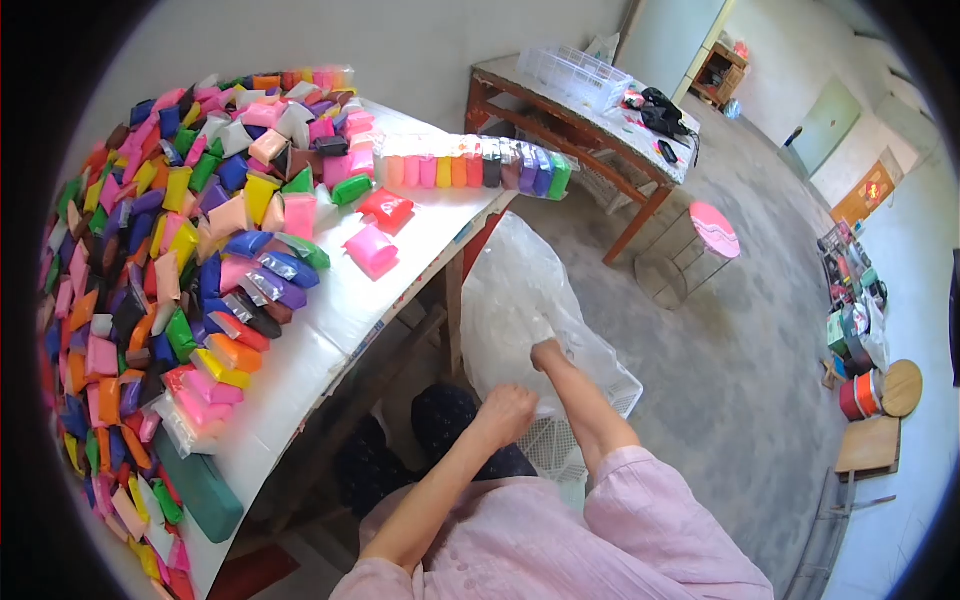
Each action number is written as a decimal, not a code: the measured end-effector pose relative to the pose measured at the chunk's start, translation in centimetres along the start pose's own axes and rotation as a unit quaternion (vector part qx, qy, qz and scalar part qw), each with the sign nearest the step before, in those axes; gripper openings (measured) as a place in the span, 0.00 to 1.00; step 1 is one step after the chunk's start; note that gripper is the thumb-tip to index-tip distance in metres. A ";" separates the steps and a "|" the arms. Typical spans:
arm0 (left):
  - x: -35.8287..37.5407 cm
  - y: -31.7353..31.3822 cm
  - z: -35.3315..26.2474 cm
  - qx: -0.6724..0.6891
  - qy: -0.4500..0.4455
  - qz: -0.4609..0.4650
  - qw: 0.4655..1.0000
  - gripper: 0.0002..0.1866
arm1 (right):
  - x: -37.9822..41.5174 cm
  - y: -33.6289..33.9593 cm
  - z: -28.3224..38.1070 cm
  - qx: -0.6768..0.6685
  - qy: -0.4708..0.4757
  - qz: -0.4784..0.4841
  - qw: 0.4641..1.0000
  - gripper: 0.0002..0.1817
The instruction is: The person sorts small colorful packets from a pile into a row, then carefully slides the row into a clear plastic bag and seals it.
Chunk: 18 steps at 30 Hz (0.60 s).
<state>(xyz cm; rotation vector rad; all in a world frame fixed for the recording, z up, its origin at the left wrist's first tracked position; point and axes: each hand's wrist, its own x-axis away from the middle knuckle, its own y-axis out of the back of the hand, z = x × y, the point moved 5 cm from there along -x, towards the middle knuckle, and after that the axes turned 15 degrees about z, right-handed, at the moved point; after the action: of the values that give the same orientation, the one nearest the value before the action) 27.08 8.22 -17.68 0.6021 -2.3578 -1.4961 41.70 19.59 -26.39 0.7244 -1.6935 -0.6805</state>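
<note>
While facing a clear bag [512,275] at the centre of the frame, has the left hand [510,415] curled closed at its near edge, the right hand [548,355] against the film, fingertips hidden, grip impossible to tell. Has the bag draped over a white basket [626,388], beside the surface [320,315] crowded with colourful packets [180,240] at left. Faces a far surface [650,152] and pink stool [713,230], upper right.

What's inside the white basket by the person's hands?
A cloudy plastic bag covers most of the basket, with the right hand against it. Only some near mesh shows. Whatever lies under the bag is hidden, and nothing inside is identifiable.
</note>
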 end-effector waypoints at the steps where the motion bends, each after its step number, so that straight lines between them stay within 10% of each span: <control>1: 0.1 0.2 -0.2 0.000 0.000 0.000 1.000 0.10 | -1.4 -1.5 -0.7 -0.014 0.005 -0.016 1.000 0.12; 9: -0.6 -0.8 -0.7 0.011 0.010 0.001 1.000 0.08 | 5.9 6.9 -5.1 -0.315 0.139 -0.068 0.937 0.12; 14: 0.2 -0.3 0.1 0.061 0.021 -0.001 0.998 0.09 | 16.4 10.7 -6.1 -0.560 0.306 -0.093 0.764 0.09; 18: 3.3 0.6 1.7 0.307 0.058 -0.104 0.944 0.16 | 26.5 10.7 -5.5 -0.525 0.357 -0.165 0.755 0.05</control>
<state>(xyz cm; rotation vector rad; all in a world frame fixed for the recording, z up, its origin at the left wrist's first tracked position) 23.36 8.14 -17.83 1.0731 -2.7207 -0.7278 40.64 5.95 -0.66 0.3482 -0.3034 -1.2407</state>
